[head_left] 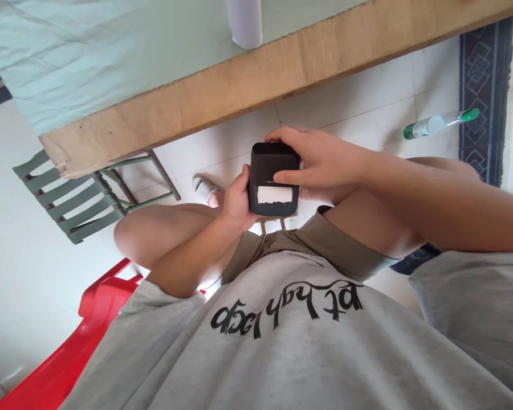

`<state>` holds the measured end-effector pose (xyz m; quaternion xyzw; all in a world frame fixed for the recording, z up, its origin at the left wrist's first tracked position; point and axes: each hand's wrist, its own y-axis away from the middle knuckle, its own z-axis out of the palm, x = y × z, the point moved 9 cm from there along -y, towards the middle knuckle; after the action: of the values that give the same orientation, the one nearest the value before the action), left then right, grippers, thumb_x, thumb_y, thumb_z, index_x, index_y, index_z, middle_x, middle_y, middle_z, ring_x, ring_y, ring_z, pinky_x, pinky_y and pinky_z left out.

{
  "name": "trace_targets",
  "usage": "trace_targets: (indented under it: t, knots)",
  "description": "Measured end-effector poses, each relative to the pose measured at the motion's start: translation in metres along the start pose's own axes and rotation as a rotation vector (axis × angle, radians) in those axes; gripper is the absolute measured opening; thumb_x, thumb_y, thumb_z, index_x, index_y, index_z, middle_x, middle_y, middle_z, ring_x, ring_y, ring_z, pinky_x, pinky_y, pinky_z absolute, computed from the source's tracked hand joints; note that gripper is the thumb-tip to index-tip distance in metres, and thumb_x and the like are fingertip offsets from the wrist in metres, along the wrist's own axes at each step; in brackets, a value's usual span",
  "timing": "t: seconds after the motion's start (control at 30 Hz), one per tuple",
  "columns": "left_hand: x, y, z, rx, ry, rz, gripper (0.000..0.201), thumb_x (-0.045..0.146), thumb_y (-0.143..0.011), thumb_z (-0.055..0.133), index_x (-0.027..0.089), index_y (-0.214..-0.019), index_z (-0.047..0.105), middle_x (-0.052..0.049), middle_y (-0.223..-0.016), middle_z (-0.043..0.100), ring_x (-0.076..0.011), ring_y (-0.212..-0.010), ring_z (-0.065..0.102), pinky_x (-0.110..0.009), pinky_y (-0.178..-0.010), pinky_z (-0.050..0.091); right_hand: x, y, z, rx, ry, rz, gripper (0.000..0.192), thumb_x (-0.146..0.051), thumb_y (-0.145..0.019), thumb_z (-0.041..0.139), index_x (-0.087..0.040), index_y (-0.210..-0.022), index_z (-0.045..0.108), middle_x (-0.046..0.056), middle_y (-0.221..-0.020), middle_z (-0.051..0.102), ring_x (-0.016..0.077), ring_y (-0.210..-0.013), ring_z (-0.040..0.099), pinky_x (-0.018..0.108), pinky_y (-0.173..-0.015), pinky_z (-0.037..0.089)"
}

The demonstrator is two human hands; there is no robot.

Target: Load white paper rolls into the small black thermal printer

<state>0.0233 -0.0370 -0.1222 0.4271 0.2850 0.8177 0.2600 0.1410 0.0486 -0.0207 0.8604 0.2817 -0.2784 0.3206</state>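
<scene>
The only writing that shows is a line of black brush-style lettering across the chest of the grey shirt point(282, 341), toward six o'clock in the view. It appears upside down to the camera (the wearer looks down on it), and it seems to be in a decorative script whose words I cannot make out for sure. The white label point(275, 195) on the black device point(273, 179) shows no legible print.

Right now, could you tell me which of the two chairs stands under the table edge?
The green slatted chair; its legs reach beneath the wooden table edge. The red plastic chair sits away from the table, beside the person.
</scene>
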Motion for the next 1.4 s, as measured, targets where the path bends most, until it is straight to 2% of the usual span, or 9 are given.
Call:
trace_targets:
  t: [0.27, 0.43, 0.53, 0.67, 0.83, 1.0, 1.1, 1.23, 1.4]
  knots:
    - [0.016, 0.003, -0.004, 0.081, 0.021, 0.114, 0.055, 0.073, -0.082, 0.084, 0.024, -0.099, 0.066, -0.005, -0.094, 0.079, -0.0336, -0.122, 0.078, -0.046, -0.098, 0.069, -0.008, 0.002, -0.006, 0.035, -0.008, -0.078, 0.082, -0.056, -0.092, 0.061, -0.019, -0.164, 0.049, 0.016, -0.156, 0.062, 0.0312, -0.14, 0.062, 0.047, -0.113, 0.055]
    - [0.016, 0.003, 0.002, 0.058, 0.023, 0.08, 0.05, 0.071, -0.088, 0.076, 0.022, -0.099, 0.069, -0.006, -0.099, 0.08, -0.0346, -0.123, 0.077, -0.047, -0.097, 0.069, -0.012, 0.003, -0.005, 0.053, 0.069, -0.102, 0.087, -0.057, -0.086, 0.071, -0.022, -0.163, 0.05, 0.015, -0.155, 0.059, 0.0319, -0.139, 0.061, 0.044, -0.11, 0.055]
    - [0.019, 0.005, 0.006, 0.051, 0.041, 0.093, 0.045, 0.066, -0.091, 0.073, 0.022, -0.097, 0.071, -0.004, -0.097, 0.08, -0.0335, -0.121, 0.077, -0.045, -0.097, 0.068, -0.019, 0.006, -0.007, 0.076, 0.153, -0.092, 0.072, -0.052, -0.091, 0.062, -0.027, -0.158, 0.057, 0.011, -0.156, 0.059, 0.03, -0.139, 0.059, 0.044, -0.113, 0.053]
    - [0.018, 0.007, 0.001, 0.123, 0.067, 0.117, 0.033, 0.054, -0.09, 0.078, 0.022, -0.09, 0.069, -0.001, -0.089, 0.078, -0.0254, -0.111, 0.078, -0.034, -0.092, 0.066, -0.031, 0.01, -0.016, 0.155, 0.299, -0.105, 0.054, -0.045, -0.101, 0.043, -0.032, -0.148, 0.067, 0.008, -0.147, 0.064, 0.0271, -0.131, 0.06, 0.046, -0.115, 0.049]
    - [0.009, 0.004, 0.003, 0.081, -0.008, 0.066, 0.039, 0.061, -0.086, 0.075, 0.023, -0.095, 0.07, -0.003, -0.087, 0.076, -0.03, -0.112, 0.078, -0.041, -0.091, 0.067, -0.029, 0.015, -0.042, 0.383, 0.445, 0.016, 0.062, -0.037, -0.108, 0.02, -0.033, -0.132, 0.077, 0.011, -0.125, 0.073, 0.0303, -0.123, 0.061, 0.052, -0.108, 0.046]
    - [0.015, 0.005, 0.002, 0.065, 0.012, 0.141, 0.039, 0.059, -0.084, 0.08, 0.024, -0.088, 0.062, -0.001, -0.085, 0.07, -0.0282, -0.119, 0.074, -0.04, -0.098, 0.065, -0.031, 0.009, -0.024, 0.225, 0.512, 0.097, 0.061, -0.036, -0.11, 0.017, -0.029, -0.109, 0.077, 0.01, -0.11, 0.076, 0.0285, -0.112, 0.061, 0.046, -0.09, 0.043]
    - [0.015, 0.007, 0.002, 0.077, 0.056, 0.116, 0.041, 0.056, -0.083, 0.084, 0.023, -0.086, 0.06, -0.001, -0.081, 0.067, -0.0278, -0.115, 0.075, -0.041, -0.101, 0.065, -0.033, 0.009, -0.006, 0.167, 0.401, 0.096, 0.054, -0.037, -0.111, 0.025, -0.024, -0.103, 0.076, 0.009, -0.11, 0.076, 0.0213, -0.099, 0.06, 0.036, -0.072, 0.03]
    - [0.012, 0.007, -0.001, 0.105, 0.071, 0.101, 0.04, 0.056, -0.082, 0.084, 0.024, -0.091, 0.062, 0.0, -0.081, 0.068, -0.0294, -0.116, 0.076, -0.043, -0.1, 0.065, -0.029, 0.007, 0.01, 0.096, 0.411, 0.115, 0.046, -0.029, -0.11, 0.031, -0.022, -0.113, 0.076, 0.01, -0.119, 0.077, 0.02, -0.094, 0.063, 0.034, -0.066, 0.02]
    - [0.003, 0.001, -0.005, 0.085, -0.004, 0.064, 0.047, 0.063, -0.08, 0.082, 0.025, -0.1, 0.064, -0.003, -0.089, 0.076, -0.0327, -0.122, 0.077, -0.043, -0.096, 0.066, -0.019, 0.001, 0.021, -0.051, 0.484, 0.174, 0.038, -0.029, -0.103, 0.049, -0.026, -0.134, 0.07, 0.01, -0.124, 0.079, 0.0247, -0.097, 0.071, 0.031, -0.067, 0.024]
